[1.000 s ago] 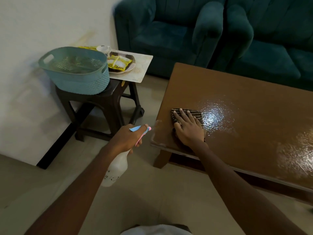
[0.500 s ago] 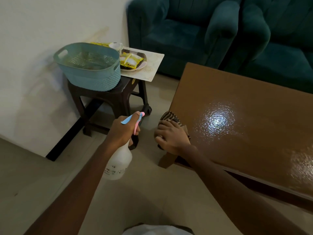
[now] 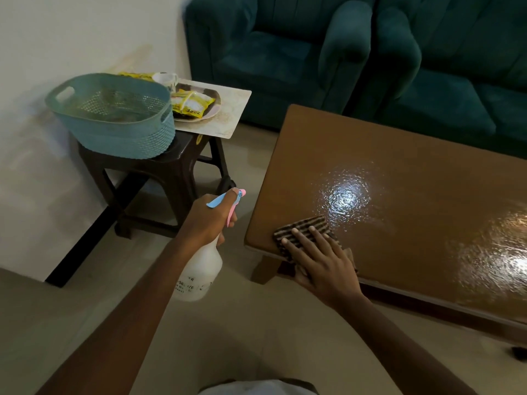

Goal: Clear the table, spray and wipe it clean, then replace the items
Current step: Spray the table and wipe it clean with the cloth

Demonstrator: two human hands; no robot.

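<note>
Head view: basket [image 3: 114,121] and snack plate [image 3: 196,105] sit on the stool [image 3: 168,172]; left hand [image 3: 209,219] grips the spray bottle [image 3: 199,273]; right hand [image 3: 322,260], fingers flat, presses the striped cloth [image 3: 302,228] on the table [image 3: 399,172] corner.

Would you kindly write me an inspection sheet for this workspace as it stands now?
Surface: brown table, glossy wet-looking patches at centre and right.
Job's things: striped cloth flat at the near-left corner; spray bottle held over the floor.
Clutter: teal basket, plate of yellow packets, cup and mat on a dark stool.
Hands: left hand grips the spray bottle; right hand presses the cloth, fingers straight.
Cables: nothing seen.
Surroundings: teal sofa, white wall, pale floor.
</note>
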